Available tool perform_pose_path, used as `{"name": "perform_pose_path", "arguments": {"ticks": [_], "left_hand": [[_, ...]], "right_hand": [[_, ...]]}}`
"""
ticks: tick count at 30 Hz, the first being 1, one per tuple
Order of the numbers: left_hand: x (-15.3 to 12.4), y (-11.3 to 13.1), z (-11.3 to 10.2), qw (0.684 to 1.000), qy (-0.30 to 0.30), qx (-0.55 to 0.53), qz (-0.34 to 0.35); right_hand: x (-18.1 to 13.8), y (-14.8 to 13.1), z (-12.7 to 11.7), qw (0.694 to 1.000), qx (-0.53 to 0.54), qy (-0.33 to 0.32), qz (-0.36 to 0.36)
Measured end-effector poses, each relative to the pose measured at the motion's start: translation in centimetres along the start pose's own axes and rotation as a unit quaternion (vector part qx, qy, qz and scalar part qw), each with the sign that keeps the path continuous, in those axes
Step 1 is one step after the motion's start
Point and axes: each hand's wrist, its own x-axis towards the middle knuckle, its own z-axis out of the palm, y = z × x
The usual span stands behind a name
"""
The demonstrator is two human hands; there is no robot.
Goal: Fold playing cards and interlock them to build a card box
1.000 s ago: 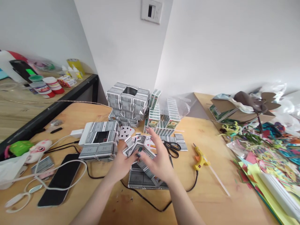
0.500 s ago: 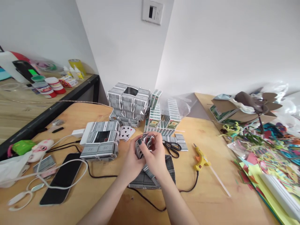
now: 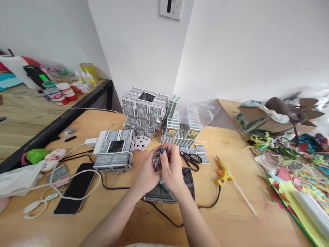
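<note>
Both my hands are closed around a small bundle of folded playing cards point(image 3: 157, 162) near the middle of the table. My left hand point(image 3: 147, 173) cups it from the left, and my right hand point(image 3: 171, 168) wraps it from the right with the thumb on top. The fingers cover much of the bundle. Beneath my hands lies a flat panel of grey-patterned cards point(image 3: 159, 193). Black scissors point(image 3: 191, 160) rest just right of my right hand. A few face-up playing cards point(image 3: 142, 142) lie beyond my left hand.
Boxy card structures point(image 3: 144, 108) stand at the back, with another point(image 3: 115, 151) at left. Card packs point(image 3: 177, 128) are stacked beside them. A yellow glue gun point(image 3: 224, 175) with its cord lies right. A phone point(image 3: 75, 190) and white cable lie left; paper scraps point(image 3: 290, 192) cover the right.
The whole view has shifted slightly, so things sit a little further right and higher. My hands stay closed on the folded cards; the right thumb has moved slightly.
</note>
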Motion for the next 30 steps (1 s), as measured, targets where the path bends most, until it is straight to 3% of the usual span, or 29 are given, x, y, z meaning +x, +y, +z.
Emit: {"name": "perform_pose_path", "arguments": {"ticks": [4,10,12,14,16,18,21,23,26,30], "left_hand": [[0.3,0.1,-0.2,0.999,0.01,0.039,0.014],[0.5,-1.1,0.3,0.998,0.001,0.042,0.053],[0.6,-1.2,0.2,0.998,-0.013,0.028,0.056],[0.7,-1.0,0.0,0.998,-0.001,0.017,0.057],[0.7,-0.6,-0.2,0.997,0.026,0.015,0.07],[0.6,-0.1,-0.2,0.995,0.041,0.015,0.094],[0.4,0.3,0.6,0.992,0.028,0.023,0.124],[0.3,0.2,1.3,0.989,0.031,0.039,0.141],[0.3,-0.1,2.2,0.982,0.051,0.069,0.168],[0.3,-0.5,2.9,0.974,0.049,0.111,0.191]], "right_hand": [[-0.4,-0.2,0.1,0.999,0.011,-0.027,-0.02],[-0.8,-0.4,-0.5,0.993,0.033,-0.106,0.03],[-1.0,0.0,-0.8,0.989,0.09,-0.102,0.052],[-1.1,0.6,-0.9,0.975,0.191,-0.057,0.098],[-1.4,1.2,-0.9,0.934,0.312,0.003,0.175],[-1.7,1.6,-0.8,0.869,0.421,0.026,0.258],[-2.1,1.4,-0.7,0.788,0.525,-0.007,0.32],[-2.4,1.2,-0.8,0.768,0.549,-0.02,0.328],[-2.5,1.0,-1.2,0.771,0.544,-0.001,0.331],[-2.4,0.7,-2.0,0.807,0.508,-0.007,0.3]]}}
